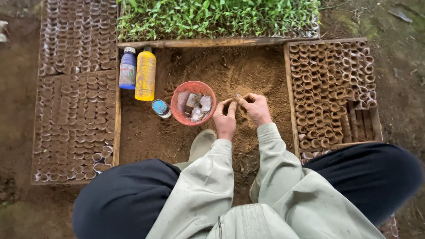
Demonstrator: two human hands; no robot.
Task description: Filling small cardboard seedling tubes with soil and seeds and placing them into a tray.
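Observation:
I sit over a bed of loose brown soil. My left hand and my right hand meet just above the soil, fingertips pinched together around a small tube-like thing that is mostly hidden by the fingers. A red bowl holding crumpled clear packets lies just left of my left hand. Pale grey sleeves cover both my arms.
A blue bottle, a yellow bottle and a small blue-capped jar lie left of the bowl. Wooden frames packed with small rolled soil pots stand at left and right. Green seedlings grow beyond. A pale boot rests below the bowl.

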